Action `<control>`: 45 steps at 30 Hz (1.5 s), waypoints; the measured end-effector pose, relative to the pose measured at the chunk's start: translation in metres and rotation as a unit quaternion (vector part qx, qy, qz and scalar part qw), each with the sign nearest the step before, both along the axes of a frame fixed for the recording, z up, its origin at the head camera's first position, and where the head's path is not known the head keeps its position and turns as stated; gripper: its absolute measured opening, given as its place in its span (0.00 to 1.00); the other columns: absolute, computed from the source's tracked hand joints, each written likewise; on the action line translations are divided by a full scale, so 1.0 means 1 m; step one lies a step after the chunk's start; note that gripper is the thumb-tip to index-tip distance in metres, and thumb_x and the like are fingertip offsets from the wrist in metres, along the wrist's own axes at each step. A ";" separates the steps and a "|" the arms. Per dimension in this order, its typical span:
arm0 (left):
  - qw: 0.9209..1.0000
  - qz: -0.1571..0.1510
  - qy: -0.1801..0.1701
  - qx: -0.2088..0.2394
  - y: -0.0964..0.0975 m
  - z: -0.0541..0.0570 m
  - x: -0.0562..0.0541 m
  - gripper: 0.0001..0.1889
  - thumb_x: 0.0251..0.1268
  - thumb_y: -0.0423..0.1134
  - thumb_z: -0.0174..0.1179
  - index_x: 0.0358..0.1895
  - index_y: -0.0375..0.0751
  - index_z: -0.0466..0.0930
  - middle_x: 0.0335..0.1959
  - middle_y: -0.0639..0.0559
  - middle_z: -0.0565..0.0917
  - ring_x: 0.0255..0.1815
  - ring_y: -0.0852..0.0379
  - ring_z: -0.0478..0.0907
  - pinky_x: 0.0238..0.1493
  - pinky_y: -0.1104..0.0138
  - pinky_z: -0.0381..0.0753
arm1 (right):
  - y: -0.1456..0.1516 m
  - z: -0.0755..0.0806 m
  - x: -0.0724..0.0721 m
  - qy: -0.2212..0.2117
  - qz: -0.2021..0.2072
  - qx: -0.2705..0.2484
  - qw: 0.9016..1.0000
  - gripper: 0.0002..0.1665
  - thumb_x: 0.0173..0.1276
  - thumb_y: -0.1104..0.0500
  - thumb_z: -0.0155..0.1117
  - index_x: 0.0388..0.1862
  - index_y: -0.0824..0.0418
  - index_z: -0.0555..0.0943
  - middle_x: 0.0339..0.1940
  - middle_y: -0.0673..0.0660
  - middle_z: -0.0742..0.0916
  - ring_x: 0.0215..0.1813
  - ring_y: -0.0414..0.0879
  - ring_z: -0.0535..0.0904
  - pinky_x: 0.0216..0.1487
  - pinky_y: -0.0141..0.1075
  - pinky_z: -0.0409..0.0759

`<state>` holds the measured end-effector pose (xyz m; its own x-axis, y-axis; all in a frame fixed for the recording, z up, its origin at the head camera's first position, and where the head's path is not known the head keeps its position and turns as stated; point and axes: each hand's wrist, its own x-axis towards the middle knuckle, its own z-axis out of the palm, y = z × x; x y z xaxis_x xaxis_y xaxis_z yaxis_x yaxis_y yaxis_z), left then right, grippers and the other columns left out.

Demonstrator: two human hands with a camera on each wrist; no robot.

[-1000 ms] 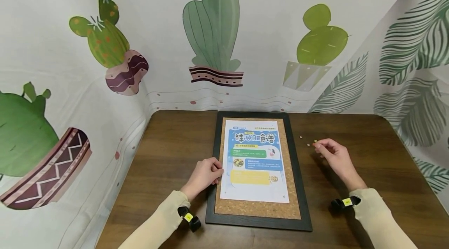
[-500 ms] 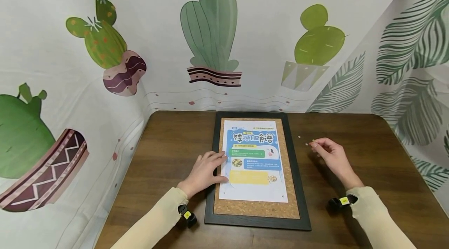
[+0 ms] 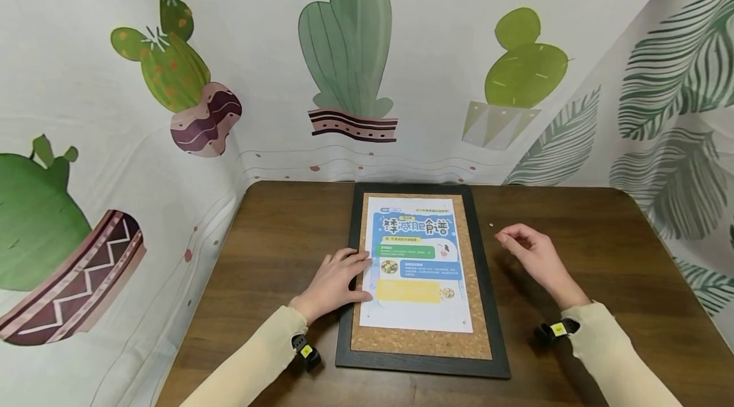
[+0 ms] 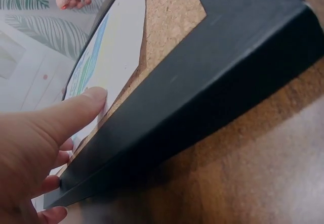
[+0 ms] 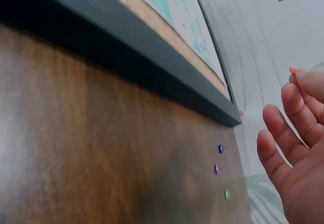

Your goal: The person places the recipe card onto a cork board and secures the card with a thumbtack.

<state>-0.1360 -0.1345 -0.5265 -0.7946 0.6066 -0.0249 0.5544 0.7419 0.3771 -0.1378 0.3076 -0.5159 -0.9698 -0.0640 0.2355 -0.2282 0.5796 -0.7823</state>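
Note:
A printed poster sheet (image 3: pixel 415 314) lies on a cork board (image 3: pixel 421 343) with a black frame (image 3: pixel 421 364). My left hand (image 3: pixel 331 281) rests over the frame's left side, its fingers spread and its thumb and fingertips on the sheet's left edge. In the left wrist view the thumb (image 4: pixel 83 105) lies on the sheet. To the right of the board, above the table, my right hand (image 3: pixel 533 257) pinches a small red thumbtack (image 5: pixel 292 70) between thumb and index finger. Most of the thumbtack is hidden by the fingertips.
In the right wrist view a blue thumbtack (image 5: pixel 220 148), a purple thumbtack (image 5: pixel 217 169) and a green thumbtack (image 5: pixel 227 194) lie on the wooden table (image 3: pixel 264 235) beside the frame. A cactus-print cloth (image 3: pixel 275 76) hangs behind the table.
My left hand has opened from a curled pose at the frame's edge and spread onto the sheet. My right hand has moved slightly left, toward the board, with the red thumbtack.

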 end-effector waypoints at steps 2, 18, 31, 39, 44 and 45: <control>1.000 -0.001 -0.004 0.002 0.000 0.000 -0.001 0.40 0.63 0.59 0.72 0.74 0.43 0.75 0.76 0.46 0.72 0.75 0.41 0.65 0.67 0.43 0.68 | -0.003 0.003 -0.002 0.000 0.005 0.000 1.000 0.07 0.78 0.61 0.64 0.45 0.64 0.86 0.43 0.62 0.89 0.38 0.40 0.81 0.39 0.25 0.76; 1.000 -0.004 -0.022 0.015 -0.004 -0.003 0.002 0.40 0.66 0.59 0.70 0.76 0.43 0.73 0.78 0.46 0.70 0.79 0.40 0.61 0.69 0.34 0.64 | -0.049 0.042 -0.058 -0.034 0.057 0.027 0.997 0.10 0.78 0.57 0.65 0.47 0.64 0.87 0.42 0.61 0.89 0.37 0.43 0.79 0.39 0.31 0.76; 1.000 -0.013 0.005 0.008 -0.002 -0.006 -0.003 0.40 0.65 0.61 0.69 0.76 0.45 0.73 0.78 0.49 0.70 0.79 0.42 0.61 0.68 0.40 0.68 | -0.098 0.049 -0.124 -0.152 0.100 -0.049 0.982 0.20 0.81 0.47 0.61 0.54 0.62 0.87 0.53 0.63 0.86 0.51 0.67 0.76 0.51 0.56 0.78; 1.000 -0.016 -0.006 0.012 -0.002 -0.004 -0.002 0.40 0.65 0.60 0.69 0.76 0.44 0.73 0.78 0.48 0.70 0.79 0.41 0.61 0.67 0.38 0.69 | -0.133 0.039 -0.147 -0.209 0.110 -0.027 0.971 0.18 0.79 0.47 0.64 0.54 0.57 0.89 0.56 0.57 0.88 0.55 0.58 0.78 0.54 0.51 0.75; 1.000 -0.014 -0.001 0.006 -0.004 -0.005 -0.001 0.40 0.65 0.61 0.69 0.76 0.45 0.73 0.78 0.48 0.70 0.79 0.42 0.61 0.67 0.39 0.69 | -0.160 0.026 -0.160 -0.211 0.102 0.026 0.972 0.17 0.79 0.47 0.64 0.52 0.57 0.90 0.55 0.57 0.89 0.55 0.53 0.79 0.56 0.45 0.74; 1.000 -0.014 0.001 0.006 -0.004 -0.006 -0.001 0.40 0.65 0.61 0.69 0.76 0.45 0.73 0.78 0.48 0.70 0.79 0.42 0.61 0.67 0.39 0.69 | -0.165 0.023 -0.162 -0.211 0.103 0.031 0.972 0.17 0.79 0.48 0.63 0.52 0.57 0.90 0.55 0.57 0.89 0.55 0.52 0.80 0.56 0.44 0.74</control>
<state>-0.1371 -0.1390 -0.5323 -0.7770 0.6293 -0.0160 0.5762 0.7211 0.3848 -0.2998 0.1424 -0.4932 -0.9445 -0.2681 -0.1899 -0.0112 0.6040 -0.7969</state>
